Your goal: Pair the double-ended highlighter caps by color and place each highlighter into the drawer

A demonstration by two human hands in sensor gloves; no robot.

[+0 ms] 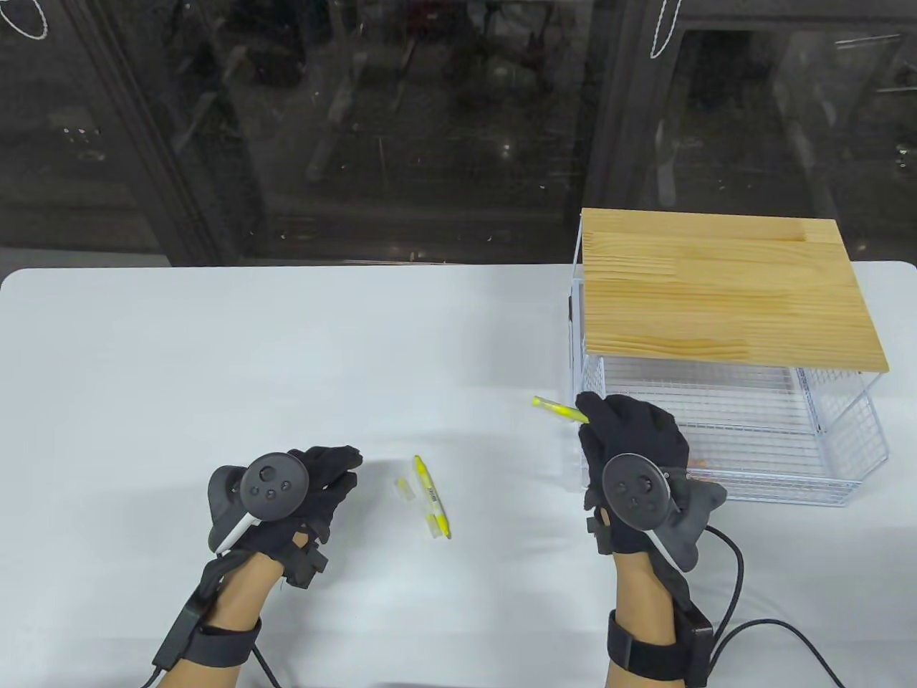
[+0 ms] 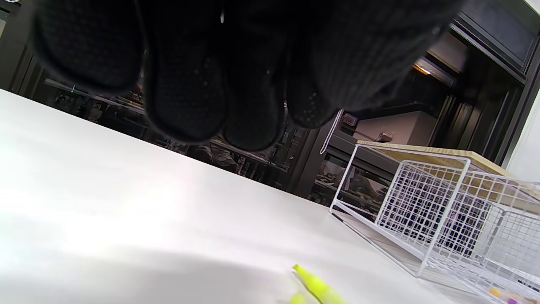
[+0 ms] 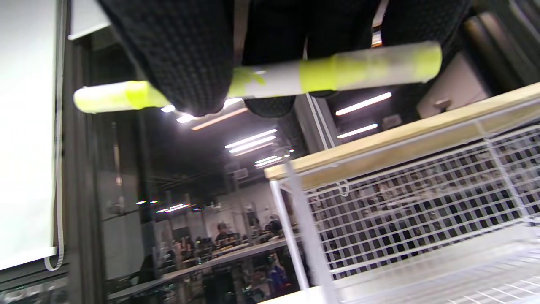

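Observation:
My right hand (image 1: 596,417) pinches a yellow double-ended highlighter (image 1: 559,410) and holds it in the air at the front left corner of the pulled-out wire drawer (image 1: 845,459). In the right wrist view this highlighter (image 3: 363,67) lies crosswise under my fingers (image 3: 185,63), yellow at both ends. A second yellow highlighter (image 1: 432,497) lies on the white table, with a small clear cap (image 1: 405,489) just left of it. My left hand (image 1: 344,466) hovers left of that cap, fingers relaxed and holding nothing. The left wrist view shows the lying highlighter (image 2: 317,288) below my fingers (image 2: 185,97).
The drawer belongs to a white wire rack with a wooden top (image 1: 723,287) at the table's right. Small orange and purple pieces (image 2: 502,294) lie inside the drawer. A black cable (image 1: 738,573) runs from my right wrist. Dark glass stands behind the table's far edge.

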